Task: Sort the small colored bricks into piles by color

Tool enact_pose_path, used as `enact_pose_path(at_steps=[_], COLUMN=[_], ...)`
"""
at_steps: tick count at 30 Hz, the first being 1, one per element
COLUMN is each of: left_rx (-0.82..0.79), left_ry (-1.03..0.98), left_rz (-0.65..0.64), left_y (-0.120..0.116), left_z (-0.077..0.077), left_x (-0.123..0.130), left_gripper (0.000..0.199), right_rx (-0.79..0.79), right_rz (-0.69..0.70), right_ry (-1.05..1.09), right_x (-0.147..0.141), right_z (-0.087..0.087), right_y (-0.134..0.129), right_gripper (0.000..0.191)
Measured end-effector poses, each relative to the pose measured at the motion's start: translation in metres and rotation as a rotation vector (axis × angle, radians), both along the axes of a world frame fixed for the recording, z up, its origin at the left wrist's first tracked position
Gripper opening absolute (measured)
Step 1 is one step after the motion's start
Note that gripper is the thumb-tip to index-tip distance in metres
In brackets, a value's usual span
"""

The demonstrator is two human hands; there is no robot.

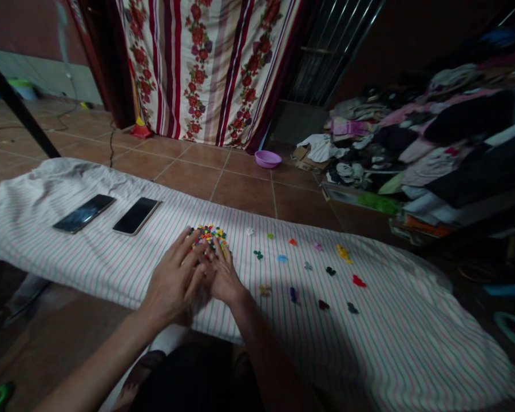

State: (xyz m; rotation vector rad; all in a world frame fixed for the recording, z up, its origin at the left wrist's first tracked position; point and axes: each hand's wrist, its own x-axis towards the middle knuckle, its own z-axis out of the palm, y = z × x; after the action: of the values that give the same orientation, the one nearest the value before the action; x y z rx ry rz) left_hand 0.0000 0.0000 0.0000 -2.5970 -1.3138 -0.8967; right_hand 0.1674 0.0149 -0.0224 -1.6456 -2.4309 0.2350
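A heap of small multicoloured pieces, like beads or tiny bricks (210, 232), lies on the striped cloth (175, 214). My left hand (171, 277) is at the heap's near left side, fingers stretched out and apart. My right hand (224, 277) lies against its near right side, fingers extended onto the pieces. The two hands overlap slightly at the fingers, and the heap's near part is hidden beneath them. To the right sit small groups sorted by colour, among them a white group (250, 232), a dark green group (258, 254), a yellow group (344, 253) and a red group (359, 281).
Two phones (84, 213) (137, 216) lie on the cloth at left. Past the far edge, a purple basin (268, 159) stands on the tiled floor near a floral curtain (197, 68). A large pile of clothes (433, 137) fills the right side.
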Motion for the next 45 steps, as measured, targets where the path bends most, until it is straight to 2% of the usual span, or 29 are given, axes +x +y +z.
enact_pose_path(at_steps=[3, 6, 8, 11, 18, 22, 27, 34, 40, 45], left_rx=[0.008, -0.045, -0.071, -0.089, 0.02, 0.007, -0.094, -0.049, -0.073, -0.04], left_ry=[0.132, 0.272, 0.309, 0.327, 0.308, 0.3, 0.273, 0.191, 0.223, 0.263], left_rz=[0.178, 0.179, 0.18, 0.174, 0.075, 0.129, 0.159, 0.016, -0.216, -0.355], left_y=[0.013, 0.021, 0.025, 0.026, 0.01, 0.011, 0.041, 0.089, 0.119, 0.112], left_z=[-0.022, -0.042, -0.049, -0.056, -0.073, -0.072, -0.068, -0.07, -0.063, -0.057], left_x=[-0.001, 0.001, 0.005, 0.011, 0.0, -0.008, -0.005, 0.003, 0.013, 0.01], left_gripper=[0.056, 0.058, 0.059, 0.058, 0.054, 0.057, 0.063, 0.047, 0.047, 0.046], right_rx=[0.031, 0.048, 0.041, 0.001, 0.024, 0.085, 0.075, 0.036, 0.096, 0.108], right_rz=[0.004, -0.053, -0.101, -0.126, 0.005, 0.009, -0.175, -0.338, -0.239, -0.115], right_ry=[0.011, 0.016, 0.016, 0.016, 0.013, 0.023, 0.075, 0.117, 0.184, 0.248], right_x=[0.005, 0.014, 0.019, 0.02, 0.006, 0.004, 0.006, 0.007, 0.008, 0.012], right_z=[0.0, 0.0, 0.0, -0.002, -0.011, -0.011, -0.01, -0.01, -0.015, -0.016], right_y=[0.0, 0.002, 0.003, 0.003, 0.001, 0.001, 0.007, 0.025, 0.04, 0.039], right_gripper=[0.059, 0.068, 0.073, 0.07, 0.057, 0.056, 0.054, 0.056, 0.056, 0.054])
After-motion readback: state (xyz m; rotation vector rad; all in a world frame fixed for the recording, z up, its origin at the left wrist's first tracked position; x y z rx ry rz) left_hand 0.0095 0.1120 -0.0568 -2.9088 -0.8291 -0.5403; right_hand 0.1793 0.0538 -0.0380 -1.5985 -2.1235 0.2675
